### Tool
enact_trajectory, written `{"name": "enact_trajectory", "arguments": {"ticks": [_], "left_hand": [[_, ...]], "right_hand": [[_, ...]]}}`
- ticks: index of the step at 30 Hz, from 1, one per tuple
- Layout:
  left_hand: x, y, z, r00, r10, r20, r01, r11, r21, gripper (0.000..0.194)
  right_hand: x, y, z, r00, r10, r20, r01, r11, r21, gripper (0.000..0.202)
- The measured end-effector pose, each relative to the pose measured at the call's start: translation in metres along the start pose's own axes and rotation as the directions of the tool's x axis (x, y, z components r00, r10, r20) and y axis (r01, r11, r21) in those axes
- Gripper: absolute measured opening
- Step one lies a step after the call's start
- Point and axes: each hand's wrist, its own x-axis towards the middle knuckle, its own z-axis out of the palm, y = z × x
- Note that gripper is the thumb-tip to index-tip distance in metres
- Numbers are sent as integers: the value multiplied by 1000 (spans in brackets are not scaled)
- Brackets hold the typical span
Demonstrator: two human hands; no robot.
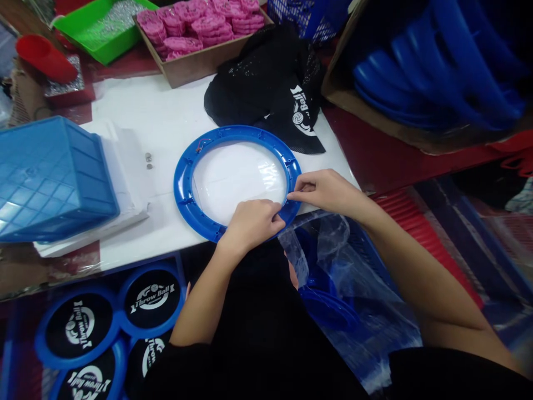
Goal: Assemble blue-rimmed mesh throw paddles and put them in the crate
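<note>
Head view: left fingers (272,208) curled on my blue ring (184,191), right fingers (307,179) near-pinched, can't tell what's gripped, so pressing its overhang could tip it.

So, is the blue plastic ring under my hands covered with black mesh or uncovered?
Uncovered: white shows through the middle of the blue plastic ring, while the black mesh fabric lies beyond it.

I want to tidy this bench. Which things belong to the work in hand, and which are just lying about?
Seem to belong:
- blue ring, at the left hand and right hand
- black printed fabric, likely: similar lettering on the rimmed discs below

Seem just lying about:
- blue tub
- red cup
- two silvery pieces, purpose unclear
</note>
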Motion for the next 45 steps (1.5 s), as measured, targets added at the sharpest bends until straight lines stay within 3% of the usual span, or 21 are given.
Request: {"name": "enact_trajectory", "arguments": {"ticks": [6, 14, 17, 21, 26, 32, 37, 39, 41, 45], "left_hand": [[0, -1, 0, 1000, -2, 1, 2, 1000, 16, 18], [-2, -8, -3, 996, 85, 31, -87, 995, 58, 18], [-8, -14, -8, 989, 133, 71, -139, 987, 79, 19], [-16, -13, -17, 984, 137, 113, -148, 985, 93, 21], [-12, 5, -12, 998, 23, 66, -36, 978, 205, 31], [1, 9, -2, 996, -9, 84, -9, 979, 205, 31], [1, 4, -4, 996, -40, 83, 25, 984, 175, 35], [0, 3, -4, 996, -40, 84, 26, 985, 169, 34], [-1, 3, -3, 997, -33, 77, 20, 987, 162, 33], [-2, 4, 0, 998, -18, 61, 7, 987, 161, 30]], "right_hand": [[-10, 9, 11, 997, 27, -68, -21, 995, 95, 42], [-27, -7, 29, 978, -19, -207, -31, 972, -235, 33], [-36, -15, 39, 978, 19, -206, -70, 966, -247, 35], [-38, -24, 42, 981, 129, -143, -149, 979, -140, 37], [-29, -19, 37, 989, 134, -62, -133, 991, 10, 39], [-23, -17, 30, 990, 141, -2, -141, 988, -65, 36], [-14, -12, -2, 952, -4, 306, 16, 999, -35, 28], [-10, -11, -12, 965, -64, 255, 82, 995, -60, 25], [-7, -12, -15, 987, -103, 120, 119, 983, -136, 21], [-8, -16, -2, 993, -114, -22, 102, 950, -296, 17]]}}
